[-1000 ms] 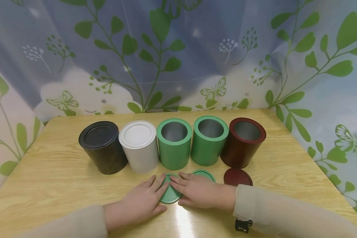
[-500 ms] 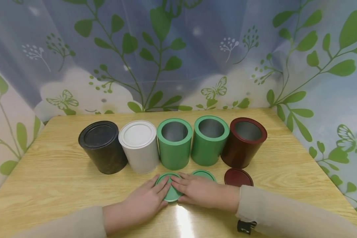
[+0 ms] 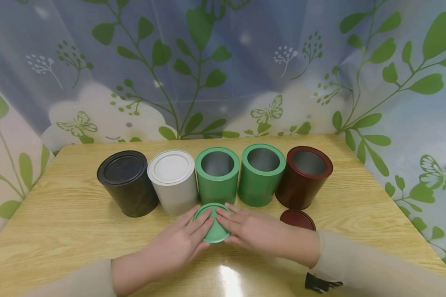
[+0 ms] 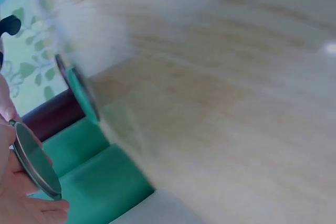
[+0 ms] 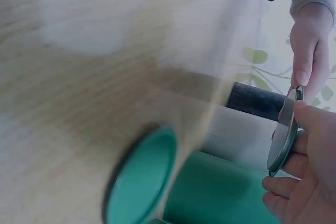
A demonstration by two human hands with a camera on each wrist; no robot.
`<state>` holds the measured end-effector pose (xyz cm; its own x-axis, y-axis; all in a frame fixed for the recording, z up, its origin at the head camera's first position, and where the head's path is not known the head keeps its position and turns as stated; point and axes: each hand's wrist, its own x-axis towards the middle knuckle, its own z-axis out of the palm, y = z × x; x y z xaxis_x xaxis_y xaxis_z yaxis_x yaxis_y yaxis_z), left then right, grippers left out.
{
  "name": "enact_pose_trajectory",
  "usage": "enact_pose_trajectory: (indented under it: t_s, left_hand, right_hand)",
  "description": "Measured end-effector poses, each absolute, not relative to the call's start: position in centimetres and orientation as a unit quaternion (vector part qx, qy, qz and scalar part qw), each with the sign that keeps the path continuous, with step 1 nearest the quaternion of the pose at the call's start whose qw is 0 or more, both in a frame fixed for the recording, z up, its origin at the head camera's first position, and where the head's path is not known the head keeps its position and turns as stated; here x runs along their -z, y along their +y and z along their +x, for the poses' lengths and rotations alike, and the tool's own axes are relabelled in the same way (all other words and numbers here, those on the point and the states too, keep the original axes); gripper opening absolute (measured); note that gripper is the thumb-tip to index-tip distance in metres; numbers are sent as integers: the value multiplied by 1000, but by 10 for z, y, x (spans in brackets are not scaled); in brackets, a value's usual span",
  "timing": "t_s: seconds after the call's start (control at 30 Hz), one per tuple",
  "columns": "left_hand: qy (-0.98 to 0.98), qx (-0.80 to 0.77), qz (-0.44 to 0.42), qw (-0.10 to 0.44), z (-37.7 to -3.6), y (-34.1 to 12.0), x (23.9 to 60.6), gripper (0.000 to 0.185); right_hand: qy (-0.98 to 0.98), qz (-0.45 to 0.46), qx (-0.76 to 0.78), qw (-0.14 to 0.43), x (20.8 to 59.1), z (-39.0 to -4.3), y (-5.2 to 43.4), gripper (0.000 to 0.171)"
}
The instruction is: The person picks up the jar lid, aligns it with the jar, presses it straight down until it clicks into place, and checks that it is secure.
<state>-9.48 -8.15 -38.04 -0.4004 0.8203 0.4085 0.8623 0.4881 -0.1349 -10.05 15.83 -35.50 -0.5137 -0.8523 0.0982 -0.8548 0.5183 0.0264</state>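
A round green lid is held up off the table between both hands, in front of the left green can. My left hand grips its left side, fingers over the top and thumb at the near rim. On the right side my right hand pinches it in the same way. The lid's underside shows in the left wrist view, where the lid is tilted. A second green lid lies on the table in the right wrist view; my right hand and arm hide it in the head view.
Lidded black and white cans stand at the left of the row. A green can and a dark red can, both without lids, stand at the right. A dark red lid lies before the red can.
Both hands were on the green lid at the table; now they hold it raised and farther forward, nearer the left green can. My right arm now covers the second green lid. The cans stayed put.
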Motion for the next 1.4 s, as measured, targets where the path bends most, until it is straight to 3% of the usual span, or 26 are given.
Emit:
enact_pose_trajectory:
  t_s: [0.17,0.43,0.8,1.03,1.4]
  left_hand:
    - [-830,51,-500,243,-95,-80,366,62]
    - [-827,52,-499,254,-100,-76,346,64]
    - [-826,54,-503,247,-112,-70,326,64]
    - [-834,51,-505,219,-127,-64,319,49]
    - [-869,43,-480,113,-143,-66,317,50]
  right_hand:
    - [-859,502,0,103,341,-99,162,52]
    - [-849,503,-4,162,326,-103,167,56]
    - [-855,491,-55,158,312,-111,176,58]
    - [-870,470,-82,121,309,-122,181,64]
    - [-895,438,-65,62,307,-135,178,57]
